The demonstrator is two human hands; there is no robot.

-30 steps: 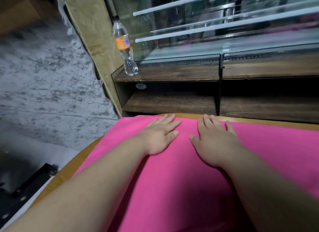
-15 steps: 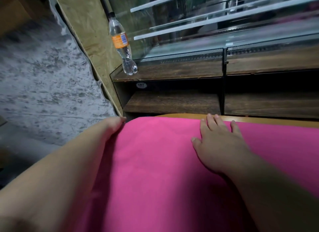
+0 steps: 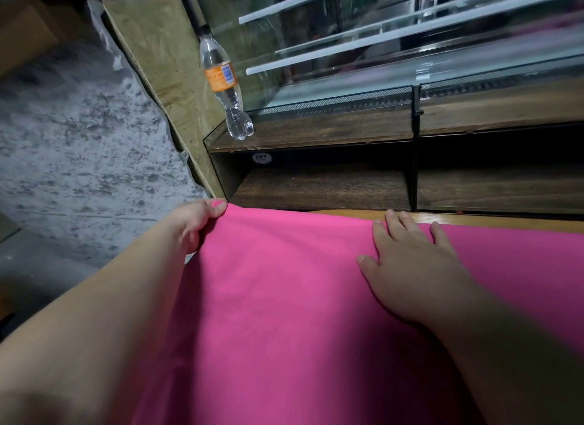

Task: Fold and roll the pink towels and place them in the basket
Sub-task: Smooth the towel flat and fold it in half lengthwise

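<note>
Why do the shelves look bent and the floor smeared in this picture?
In the head view, the wide-angle lens likely bows the wooden shelf and leans the bottle; the grey floor smears toward the upper left, probably motion blur; the glass case carries pale streaked reflections; the light is dim, and the pink towel darkens under the right forearm.

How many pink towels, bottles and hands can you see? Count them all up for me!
1 soft pink cloth towel
1 clear plastic bottle with an orange label
2 hands: left hand and right hand
Total: 4
</note>
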